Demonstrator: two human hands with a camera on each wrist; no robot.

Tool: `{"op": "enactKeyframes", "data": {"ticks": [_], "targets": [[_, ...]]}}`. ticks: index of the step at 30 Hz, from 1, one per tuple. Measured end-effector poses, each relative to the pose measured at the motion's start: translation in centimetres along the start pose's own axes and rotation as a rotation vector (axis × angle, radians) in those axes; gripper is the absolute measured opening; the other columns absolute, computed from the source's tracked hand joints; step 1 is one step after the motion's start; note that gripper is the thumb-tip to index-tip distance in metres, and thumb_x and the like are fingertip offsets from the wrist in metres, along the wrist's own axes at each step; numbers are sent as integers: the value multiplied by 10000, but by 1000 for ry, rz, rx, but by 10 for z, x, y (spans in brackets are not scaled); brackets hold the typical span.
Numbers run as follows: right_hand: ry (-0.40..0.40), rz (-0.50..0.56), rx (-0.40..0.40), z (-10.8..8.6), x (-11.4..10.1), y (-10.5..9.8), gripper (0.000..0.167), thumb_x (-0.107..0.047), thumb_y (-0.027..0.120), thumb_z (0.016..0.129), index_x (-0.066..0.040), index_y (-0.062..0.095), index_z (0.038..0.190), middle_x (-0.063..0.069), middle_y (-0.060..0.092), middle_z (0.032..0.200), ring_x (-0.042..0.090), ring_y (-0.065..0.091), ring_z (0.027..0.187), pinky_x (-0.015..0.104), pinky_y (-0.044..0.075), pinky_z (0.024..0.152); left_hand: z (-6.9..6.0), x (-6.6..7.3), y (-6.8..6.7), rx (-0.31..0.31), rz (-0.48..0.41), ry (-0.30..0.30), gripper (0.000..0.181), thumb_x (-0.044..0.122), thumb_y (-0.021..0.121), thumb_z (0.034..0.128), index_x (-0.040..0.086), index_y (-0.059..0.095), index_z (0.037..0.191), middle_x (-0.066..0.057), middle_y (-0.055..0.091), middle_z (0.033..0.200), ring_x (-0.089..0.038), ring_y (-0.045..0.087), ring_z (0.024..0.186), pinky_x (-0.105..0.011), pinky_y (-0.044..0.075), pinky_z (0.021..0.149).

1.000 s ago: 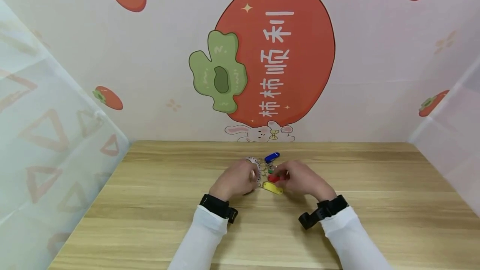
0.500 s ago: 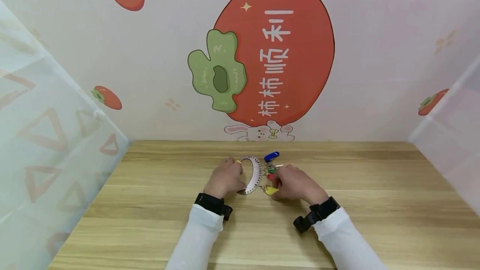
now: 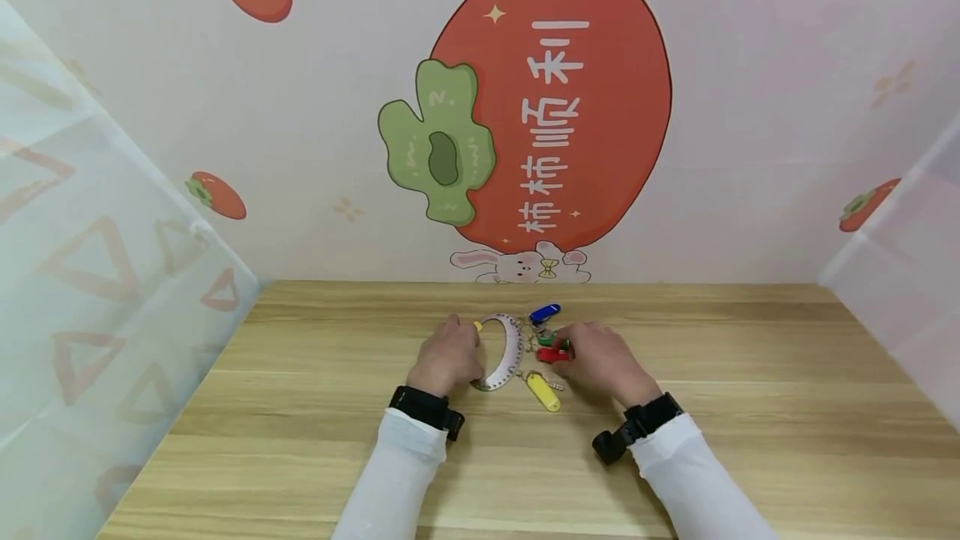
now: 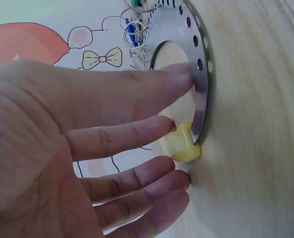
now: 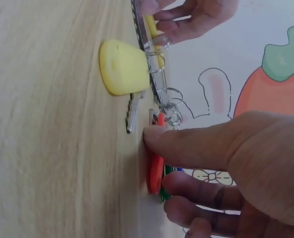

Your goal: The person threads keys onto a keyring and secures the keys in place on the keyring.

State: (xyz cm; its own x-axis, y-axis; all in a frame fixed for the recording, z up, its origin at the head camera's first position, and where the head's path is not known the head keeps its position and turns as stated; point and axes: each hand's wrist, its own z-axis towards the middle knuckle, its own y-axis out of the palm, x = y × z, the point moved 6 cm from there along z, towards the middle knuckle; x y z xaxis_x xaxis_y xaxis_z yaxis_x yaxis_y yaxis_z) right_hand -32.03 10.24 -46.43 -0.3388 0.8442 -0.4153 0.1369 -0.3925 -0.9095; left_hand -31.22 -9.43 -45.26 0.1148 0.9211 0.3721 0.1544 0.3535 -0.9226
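A curved metal key ring [image 3: 512, 352] with a row of holes and a yellow end piece [image 4: 184, 146] lies on the table. My left hand [image 3: 447, 357] holds its left side, thumb in the opening and fingers near the yellow piece. Key tags hang on small wire rings from its right edge. With thumb and fingers my right hand [image 3: 603, 361] pinches the red key tag [image 5: 156, 173]. Partly behind that is the green tag [image 3: 550, 340]. The yellow tag [image 3: 543, 392] lies loose nearer me, a key [image 5: 132, 113] beside it. Farthest back is the blue tag [image 3: 545, 313].
The wooden table [image 3: 300, 440] runs back to an upright sheet [image 3: 720, 148] printed with persimmons. Pale printed sheets stand at the left and right sides.
My left hand has shifted left, uncovering the key ring. My right hand went to the yellow tag, let it go and came back to the red one. The yellow tag now points toward me.
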Motion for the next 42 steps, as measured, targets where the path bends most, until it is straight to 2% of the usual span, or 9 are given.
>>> {"op": "enactKeyframes", "data": {"ticks": [9,13,18,20,24,27,31,36,42], "targets": [[-39,9,-51,0,4,-2,130,-134,834,832,-114,711,868,-9,584,759,183,499,683,317,408,626,3,-3,3,7,-12,-27,376,20,878,679,-13,748,1030,-124,573,982,-251,501,843,-381,487,666],[-21,25,-86,-2,5,-3,179,-167,851,826,-99,712,916,-8,563,747,176,497,668,316,404,618,3,-3,3,-3,-17,-30,372,15,863,695,-12,746,1047,-119,573,990,-252,497,853,-374,483,676],[-5,60,-82,-2,9,-6,171,-182,835,843,-102,710,927,0,551,707,172,498,640,310,397,589,1,-2,0,10,-34,-34,136,-22,805,712,1,677,753,-119,530,911,-256,474,798,-332,417,593],[6,72,-56,0,12,-8,155,-176,821,856,-97,720,944,10,558,703,181,505,632,310,402,574,1,-2,0,13,-43,-37,217,-49,780,707,25,590,632,-124,508,878,-256,461,773,-316,387,562],[35,59,19,5,17,-15,212,-148,807,858,-89,752,1055,26,599,802,208,530,712,329,444,610,1,-1,1,17,-59,-36,269,-93,758,676,35,538,589,-136,495,854,-246,457,746,-292,382,521],[3,9,42,14,15,-15,300,-170,826,843,-86,760,1124,45,627,901,215,551,796,347,477,674,1,-2,2,24,-69,-44,183,-117,738,667,10,607,662,-143,503,868,-244,473,731,-287,411,492],[-72,-53,20,25,12,-9,292,-200,841,837,-89,778,1100,50,645,949,207,554,825,348,483,702,2,-3,3,30,-69,-62,158,-129,736,688,-34,695,808,-162,541,922,-252,502,751,-295,452,511],[-66,-63,-8,31,16,-7,229,-174,842,839,-92,779,1043,27,636,896,200,542,804,345,489,713,3,-3,5,34,-75,-67,258,-127,752,719,-60,735,968,-206,582,1046,-269,524,828,-314,491,587],[-60,-91,-45,33,17,-9,238,-179,842,841,-77,750,1035,33,603,867,217,532,802,366,490,720,3,-3,4,40,-66,-65,267,-136,726,744,-60,740,1000,-219,595,1083,-274,543,866,-326,512,629]]}}
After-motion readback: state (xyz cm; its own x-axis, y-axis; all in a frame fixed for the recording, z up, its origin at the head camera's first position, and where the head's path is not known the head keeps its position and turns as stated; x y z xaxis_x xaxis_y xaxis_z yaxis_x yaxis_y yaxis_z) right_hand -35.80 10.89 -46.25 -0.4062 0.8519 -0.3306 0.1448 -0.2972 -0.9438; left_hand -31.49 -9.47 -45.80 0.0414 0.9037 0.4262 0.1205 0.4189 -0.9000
